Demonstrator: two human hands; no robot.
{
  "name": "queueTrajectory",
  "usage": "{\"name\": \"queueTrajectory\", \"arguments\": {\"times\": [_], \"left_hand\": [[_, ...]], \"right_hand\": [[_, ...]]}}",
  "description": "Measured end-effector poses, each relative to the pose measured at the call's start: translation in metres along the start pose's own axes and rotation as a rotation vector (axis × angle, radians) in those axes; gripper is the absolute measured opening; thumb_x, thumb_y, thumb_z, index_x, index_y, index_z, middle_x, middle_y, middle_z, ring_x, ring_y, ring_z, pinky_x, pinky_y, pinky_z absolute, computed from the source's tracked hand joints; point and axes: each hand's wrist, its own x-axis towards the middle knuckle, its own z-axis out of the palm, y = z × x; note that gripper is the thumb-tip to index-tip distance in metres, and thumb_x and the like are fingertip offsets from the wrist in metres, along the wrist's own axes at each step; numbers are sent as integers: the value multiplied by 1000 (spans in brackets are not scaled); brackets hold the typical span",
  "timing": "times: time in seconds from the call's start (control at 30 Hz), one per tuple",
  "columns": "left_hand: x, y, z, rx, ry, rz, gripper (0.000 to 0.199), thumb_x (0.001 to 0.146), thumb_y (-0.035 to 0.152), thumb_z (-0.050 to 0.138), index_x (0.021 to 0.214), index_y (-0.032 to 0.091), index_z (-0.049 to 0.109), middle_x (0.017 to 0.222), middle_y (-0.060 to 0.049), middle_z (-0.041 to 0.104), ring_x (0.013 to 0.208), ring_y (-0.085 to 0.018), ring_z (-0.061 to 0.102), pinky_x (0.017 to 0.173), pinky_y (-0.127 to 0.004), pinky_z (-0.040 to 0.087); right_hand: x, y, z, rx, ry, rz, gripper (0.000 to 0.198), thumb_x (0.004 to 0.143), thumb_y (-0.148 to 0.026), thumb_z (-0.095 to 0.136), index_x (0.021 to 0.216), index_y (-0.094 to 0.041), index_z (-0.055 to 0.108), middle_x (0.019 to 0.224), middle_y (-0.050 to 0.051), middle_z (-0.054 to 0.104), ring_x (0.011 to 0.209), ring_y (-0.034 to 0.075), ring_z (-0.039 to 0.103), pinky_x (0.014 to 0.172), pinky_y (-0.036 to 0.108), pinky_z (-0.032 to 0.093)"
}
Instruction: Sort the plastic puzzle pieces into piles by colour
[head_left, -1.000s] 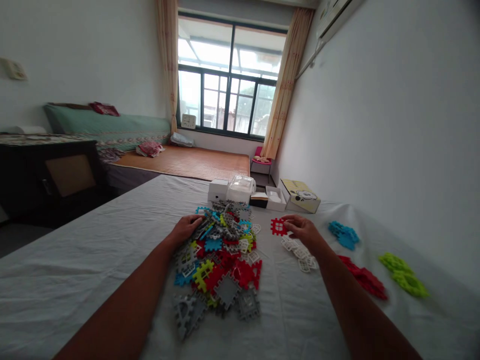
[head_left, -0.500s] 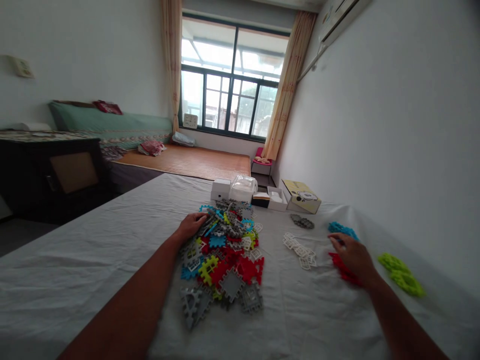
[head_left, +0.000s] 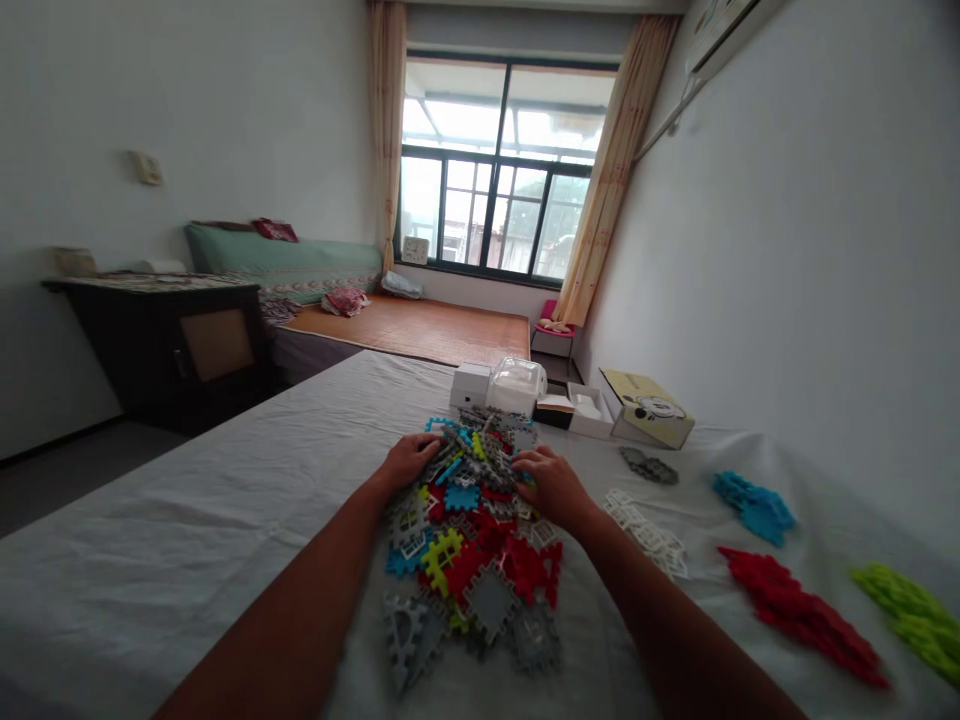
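A mixed heap of interlocking plastic building tiles (head_left: 487, 540) in red, grey, blue, lime and white lies on the white-covered table. My left hand (head_left: 409, 463) rests against the heap's upper left edge, fingers loosely extended onto it. On the opposite side, my right hand (head_left: 553, 487) touches the heap near a blue piece, its fingers apart. Neither hand visibly holds a tile. To the right lie single-colour groups: grey tiles (head_left: 649, 465), white lattice tiles (head_left: 646, 535), blue tiles (head_left: 754, 507), red tiles (head_left: 806, 615) and lime tiles (head_left: 911, 620).
Behind the heap stand a white box (head_left: 471, 385), a clear plastic container (head_left: 517, 385), a small black box (head_left: 553, 410), an open white box (head_left: 590, 412) and a yellow carton (head_left: 649, 408). The wall runs along the right; a bed (head_left: 420, 328) is beyond the table.
My right hand has moved left from the blue and red groups to the heap, uncovering the red tiles. My left hand stays at the heap's left edge. The view has shifted slightly.
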Motion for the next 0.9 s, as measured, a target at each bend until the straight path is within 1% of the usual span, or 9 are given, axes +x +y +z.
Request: {"name": "queueTrajectory", "arguments": {"times": [0.17, 0.33, 0.4, 0.47, 0.57, 0.63, 0.7, 0.8, 0.9], "left_hand": [[3, 0, 0, -5, -14, -25, 45, 79, 49, 46, 101, 19, 70, 97, -2, 72, 90, -23, 64, 79, -28, 47], [4, 0, -1, -17, -28, -20, 46, 77, 51, 47, 101, 19, 70, 98, -2, 72, 93, -24, 63, 80, -29, 47], [4, 1, -2, -25, -23, -23, 47, 77, 52, 48, 101, 19, 70, 98, -2, 72, 93, -25, 63, 81, -30, 47], [3, 3, -3, -35, -19, -29, 47, 76, 53, 49, 100, 19, 71, 98, -3, 72, 93, -25, 63, 81, -31, 47], [3, 5, -4, -33, -17, -40, 48, 75, 54, 50, 100, 19, 71, 99, -3, 72, 95, -26, 62, 85, -32, 45], [3, 7, -5, -15, -17, -47, 48, 74, 55, 50, 100, 20, 71, 100, -3, 72, 97, -26, 62, 86, -33, 45], [3, 8, -5, 3, -20, -45, 48, 75, 54, 49, 100, 19, 71, 101, -3, 71, 97, -26, 62, 86, -32, 45], [2, 10, -5, 21, -31, -37, 47, 77, 52, 47, 101, 19, 70, 100, -3, 72, 96, -26, 62, 85, -32, 45], [1, 12, -5, 18, -35, -34, 46, 77, 51, 47, 100, 19, 70, 99, -3, 72, 94, -25, 63, 84, -32, 45]], "right_hand": [[-7, 5, -2, 104, 184, 17, 20, 85, -27, 53, 99, -24, 68, 105, 7, 64, 98, 21, 54, 86, 35, 44], [-4, 28, -5, 379, 224, 127, 24, 83, -36, 54, 94, -21, 69, 90, 6, 64, 79, 16, 60, 72, 28, 47], [-6, 49, -8, 449, 273, 230, 27, 82, -39, 54, 97, -20, 67, 86, 5, 66, 77, 17, 61, 71, 29, 48], [-12, 77, -12, 487, 363, 418, 34, 80, -43, 54, 102, -18, 62, 83, 5, 67, 70, 17, 63, 67, 30, 49], [-34, 128, -21, 391, 494, 696, 40, 74, -45, 57, 102, -15, 56, 79, 6, 67, 63, 18, 63, 62, 31, 49], [-52, 159, -26, 252, 537, 810, 35, 71, -43, 58, 93, -16, 58, 78, 6, 67, 66, 19, 63, 65, 32, 49], [-69, 179, -29, 167, 549, 874, 28, 70, -40, 57, 86, -17, 59, 75, 7, 67, 69, 21, 64, 67, 33, 49], [-85, 192, -31, 154, 559, 906, 26, 72, -36, 53, 86, -16, 61, 75, 9, 68, 69, 21, 64, 67, 33, 49], [-83, 189, -31, 136, 576, 903, 30, 71, -32, 54, 92, -14, 62, 85, 12, 68, 78, 23, 64, 73, 35, 49]]}}
